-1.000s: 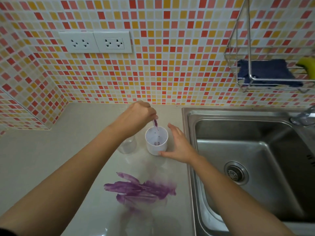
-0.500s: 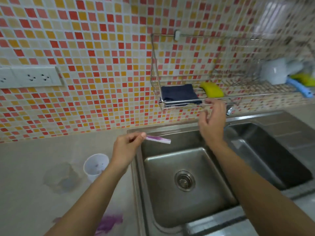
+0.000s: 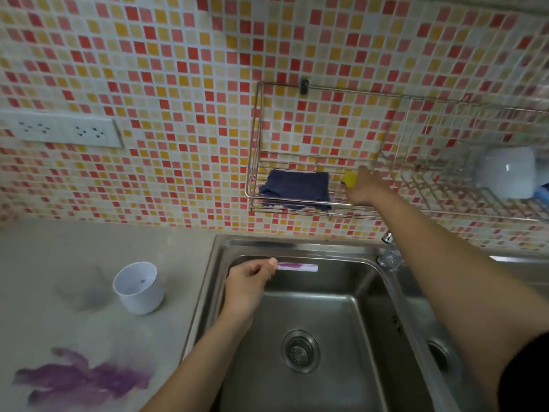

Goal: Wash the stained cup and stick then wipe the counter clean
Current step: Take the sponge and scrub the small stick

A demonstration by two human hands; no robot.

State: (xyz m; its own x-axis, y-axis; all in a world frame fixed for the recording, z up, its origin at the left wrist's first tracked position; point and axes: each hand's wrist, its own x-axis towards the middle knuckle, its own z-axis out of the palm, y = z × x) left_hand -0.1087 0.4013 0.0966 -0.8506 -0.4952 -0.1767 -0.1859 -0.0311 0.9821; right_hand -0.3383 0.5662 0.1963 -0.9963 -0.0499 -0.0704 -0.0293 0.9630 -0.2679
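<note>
My left hand [image 3: 248, 282] pinches a flat stick [image 3: 297, 266] stained purple and holds it level over the left basin of the steel sink [image 3: 326, 316]. The white cup [image 3: 138, 287] stands upright on the counter left of the sink, with a small dark spot inside. A purple smear [image 3: 80, 382] covers the counter near its front edge. My right hand [image 3: 364, 187] reaches up into the wall-mounted wire rack [image 3: 258, 135] and rests on a yellow sponge [image 3: 350, 179]; I cannot tell whether its fingers grip the sponge. A dark blue cloth [image 3: 297, 187] lies in the rack just left of that hand.
The tap [image 3: 389, 254] sits at the sink's back edge, under my right forearm. A second basin [image 3: 439, 352] lies to the right. A white bowl-like object [image 3: 505, 173] rests in the rack's right part. A faint wet patch [image 3: 83, 289] marks the counter beside the cup. Wall sockets [image 3: 62, 129] are at far left.
My left hand lifted the stick out of the cup and carried it right, over the sink. My right hand left the cup and rose to the sponge in the rack.
</note>
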